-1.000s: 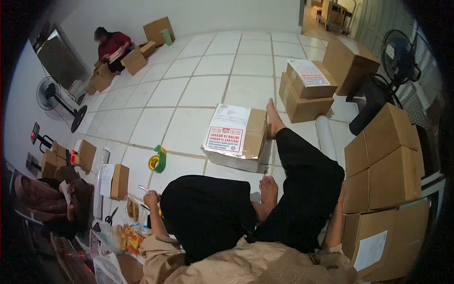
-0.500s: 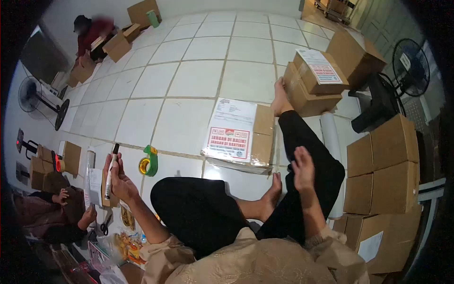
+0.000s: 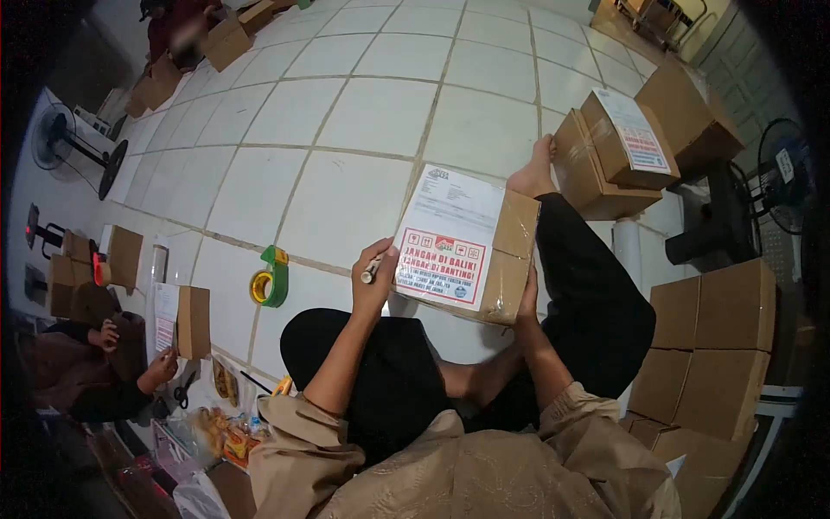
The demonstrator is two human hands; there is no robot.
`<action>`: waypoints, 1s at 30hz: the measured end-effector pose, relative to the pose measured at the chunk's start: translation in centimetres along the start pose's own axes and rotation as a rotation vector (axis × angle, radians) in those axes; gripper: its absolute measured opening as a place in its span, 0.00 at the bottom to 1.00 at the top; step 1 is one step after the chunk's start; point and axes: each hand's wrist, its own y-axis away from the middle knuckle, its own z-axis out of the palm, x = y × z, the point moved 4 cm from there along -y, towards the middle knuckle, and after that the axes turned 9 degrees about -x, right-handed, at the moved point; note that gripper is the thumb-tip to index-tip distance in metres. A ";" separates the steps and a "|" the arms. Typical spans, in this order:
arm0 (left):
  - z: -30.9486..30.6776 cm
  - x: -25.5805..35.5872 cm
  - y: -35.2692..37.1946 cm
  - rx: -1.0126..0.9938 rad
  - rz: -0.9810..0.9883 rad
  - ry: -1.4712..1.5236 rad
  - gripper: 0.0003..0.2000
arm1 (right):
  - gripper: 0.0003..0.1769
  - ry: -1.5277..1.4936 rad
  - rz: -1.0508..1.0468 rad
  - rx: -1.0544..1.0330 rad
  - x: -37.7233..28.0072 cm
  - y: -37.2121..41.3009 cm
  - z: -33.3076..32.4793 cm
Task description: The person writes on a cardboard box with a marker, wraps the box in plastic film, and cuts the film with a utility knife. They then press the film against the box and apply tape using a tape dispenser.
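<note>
Brown cardboard and clear tape make up the carton point(image 3: 517, 227) in the head view, in the middle of the scene between the person's legs, on or just over the white tile floor point(image 3: 363, 203); whether it is lifted cannot be told. The left hand point(image 3: 372, 296) is closed round a marker point(image 3: 371, 270) and meets the carton's left side, while the right hand point(image 3: 528, 298) grasps its right side near the near corner. The step in hand looks like steadying or positioning the carton with its labelled face up. Any further move of it would call for even support from both sides, with the marker tip kept off the print.

The white label point(image 3: 458, 203) carries a red-bordered notice with bold capitals, "JANGAN DI BALIK! JANGAN DI BANTING!", below a row of handling symbols and a small red and green emblem. Smaller blue lines seem to include "FROZEN FOOD"; the logo at the label's far end is too small to read surely. To the far right, a stacked box point(image 3: 598, 143) has a similar red-printed sheet point(image 3: 635, 138), its words not clearly legible. At left, a co-worker's hand point(image 3: 160, 372) is beside another labelled box point(image 3: 195, 322), and a green tape dispenser point(image 3: 278, 281) is on the floor nearer the person
</note>
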 end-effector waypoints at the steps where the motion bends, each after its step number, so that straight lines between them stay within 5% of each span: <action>1: 0.2 0.0 0.2 0.014 -0.012 0.022 0.15 | 0.31 -0.094 0.039 -0.002 0.6 -0.4 -0.5; 4: 0.5 0.8 0.3 0.017 -0.033 0.047 0.14 | 0.32 -0.013 0.080 -0.048 0.9 1.0 -0.1; 7: -0.3 0.6 0.2 0.019 -0.061 0.071 0.13 | 0.34 -0.015 0.030 0.207 2.6 3.9 0.9; 10: -0.4 0.9 0.3 -0.002 -0.108 0.020 0.13 | 0.34 0.016 -0.078 0.122 -0.1 5.8 3.9; 12: -0.7 1.4 0.3 0.020 -0.103 -0.026 0.11 | 0.35 -0.014 0.071 0.282 0.7 6.6 2.9; 14: -1.9 3.7 0.5 0.188 0.303 -0.277 0.10 | 0.32 0.089 0.007 0.315 -0.5 6.1 3.0; 18: -1.6 5.5 2.7 0.204 0.158 0.199 0.09 | 0.25 0.784 -0.526 0.061 -8.0 6.1 8.1; 21: 2.0 7.2 5.9 -0.297 0.042 0.309 0.13 | 0.21 1.103 -0.687 -0.301 -9.4 7.7 12.0; 22: 3.4 7.4 6.5 -0.418 0.041 0.272 0.13 | 0.19 1.135 -0.610 -0.441 -8.5 8.2 12.9; 24: 5.1 9.0 5.6 -0.542 0.356 -0.076 0.14 | 0.16 1.131 -0.370 -0.635 -6.5 8.6 13.4; 28: 4.4 7.1 4.9 -0.564 0.205 0.023 0.13 | 0.14 1.046 -0.135 -0.778 -4.8 9.0 12.9; 30: 4.6 7.1 4.6 -0.771 0.216 0.044 0.12 | 0.14 1.020 -0.020 -0.869 -4.2 9.1 12.6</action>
